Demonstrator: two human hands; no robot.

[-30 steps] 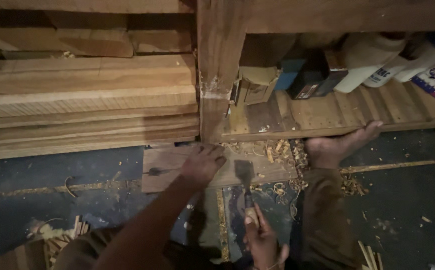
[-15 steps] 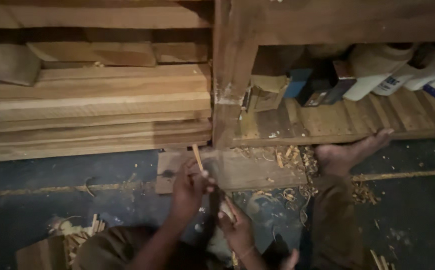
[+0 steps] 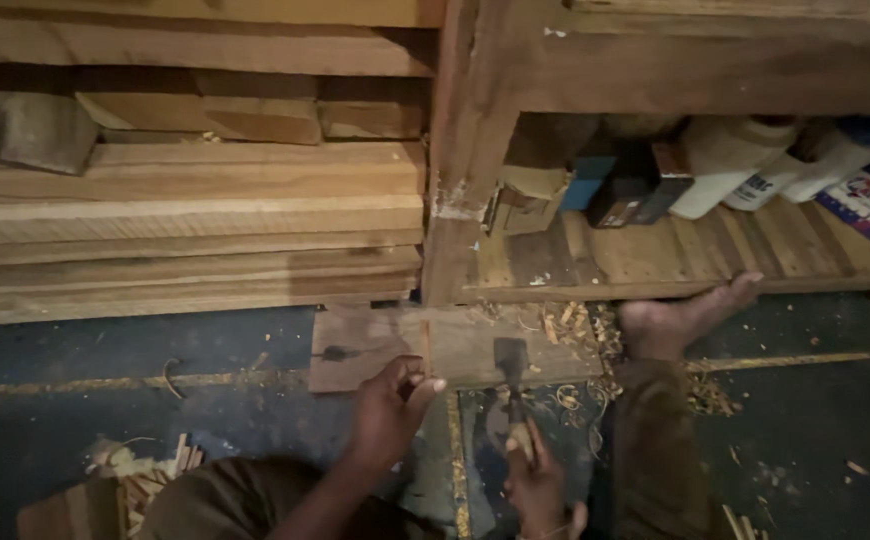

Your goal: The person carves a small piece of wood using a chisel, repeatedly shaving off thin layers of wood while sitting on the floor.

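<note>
Head cam: sat on the floor, stick in one hand, chisel in the other.

My left hand [image 3: 390,400] has its grip pinched on a thin wood stick [image 3: 425,345], which stands upright with its lower end in my fingers and its top over the board [image 3: 375,345] lying flat on the floor. My right hand [image 3: 535,485] is wrapped tight round the handle of a chisel [image 3: 512,375], blade pointing away from me and resting on the board's near edge. Shavings [image 3: 570,325] are scattered on the board's right end, just beside my bare foot [image 3: 680,315], which presses on that end. Behind is a stack of planks [image 3: 190,225] on the left, a wooden post [image 3: 465,160] in the middle, and a low shelf [image 3: 655,255] with bottles [image 3: 725,165] and boxes on the right.
</note>
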